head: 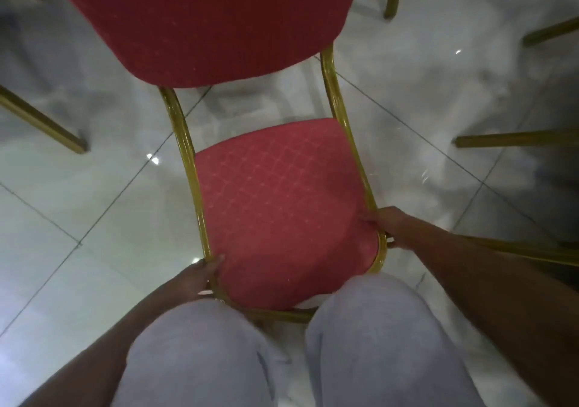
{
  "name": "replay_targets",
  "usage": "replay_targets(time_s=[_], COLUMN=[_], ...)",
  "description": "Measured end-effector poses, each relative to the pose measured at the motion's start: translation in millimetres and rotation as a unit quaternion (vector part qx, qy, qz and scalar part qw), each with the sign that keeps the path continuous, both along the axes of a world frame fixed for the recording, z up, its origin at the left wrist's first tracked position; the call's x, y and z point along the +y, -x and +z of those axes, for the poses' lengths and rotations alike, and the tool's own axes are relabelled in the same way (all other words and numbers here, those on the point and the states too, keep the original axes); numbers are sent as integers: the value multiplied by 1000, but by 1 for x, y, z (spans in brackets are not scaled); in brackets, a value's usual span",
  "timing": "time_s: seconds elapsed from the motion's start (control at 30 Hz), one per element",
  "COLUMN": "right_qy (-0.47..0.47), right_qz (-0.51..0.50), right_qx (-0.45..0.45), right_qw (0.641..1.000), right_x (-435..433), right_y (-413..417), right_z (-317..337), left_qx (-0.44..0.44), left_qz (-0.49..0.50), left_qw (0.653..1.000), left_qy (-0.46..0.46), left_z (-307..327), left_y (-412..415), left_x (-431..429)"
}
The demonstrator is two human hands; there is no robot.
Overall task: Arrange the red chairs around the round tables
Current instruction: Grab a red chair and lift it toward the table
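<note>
On the red chair, left hand and right hand fingers grip the near seat corners.

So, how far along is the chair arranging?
Done: hard to say; no round table is in view, only gold legs at the edges. In hand: one red chair, the left hand and right hand gripping its seat's front corners. Left: setting this chair at a table, probably others too.
</note>
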State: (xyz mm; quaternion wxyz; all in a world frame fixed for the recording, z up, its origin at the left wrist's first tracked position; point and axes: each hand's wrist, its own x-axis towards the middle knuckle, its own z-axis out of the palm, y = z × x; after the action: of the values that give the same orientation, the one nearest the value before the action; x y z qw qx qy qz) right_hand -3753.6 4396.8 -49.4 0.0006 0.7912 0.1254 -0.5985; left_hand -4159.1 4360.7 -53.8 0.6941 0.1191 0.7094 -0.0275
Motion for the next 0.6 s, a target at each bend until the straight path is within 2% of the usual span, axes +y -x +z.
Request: replay_targets(time_s=[0.1,0.27,0.4,0.5,0.6], right_qy=[-12,11,18,-30,-80], right_qz=[1,7,43,87,77], right_qx=[-2,20,11,-33,-52], right_qw=[1000,1000,999,995,992], right_x=[-1,3,0,6,23], right_y=[14,52,64,67,68], right_z=[73,237,390,492,567], left_qx=[5,108,57,26,13], left_qz=[8,19,-26,3,53], left_qw=[999,985,994,996,993], left_qy=[-41,-135,-93,-89,-103], left_z=[74,245,389,488,563], left_y=[12,23,45,52,51], left_x=[-3,-6,-8,-5,6])
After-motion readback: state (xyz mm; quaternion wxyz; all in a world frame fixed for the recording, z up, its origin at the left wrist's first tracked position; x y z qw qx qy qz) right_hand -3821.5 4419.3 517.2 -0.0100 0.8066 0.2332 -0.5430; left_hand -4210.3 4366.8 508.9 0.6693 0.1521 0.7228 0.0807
